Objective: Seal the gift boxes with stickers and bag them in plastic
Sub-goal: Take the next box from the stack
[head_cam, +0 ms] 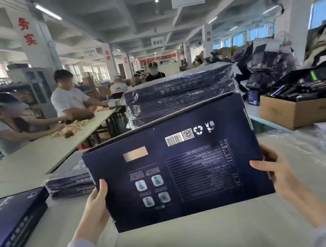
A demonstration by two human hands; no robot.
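Note:
I hold a flat dark navy gift box (183, 167) raised and tilted above the table, its printed back with barcode and QR code facing me. My left hand (95, 207) grips its left edge, thumb on the face. My right hand (271, 169) grips the right edge with the fingers curled behind. Behind it stands a stack of plastic-wrapped navy boxes (181, 95). A lower wrapped stack (69, 179) lies to the left. An unwrapped navy box (11, 223) sits at the near left edge.
Clear plastic sheeting (306, 152) covers the table on the right. An open cardboard carton (301, 108) of dark items stands at the far right. Several people work at a long table (46, 151) on the left. The pale tabletop (190, 237) lies below the box.

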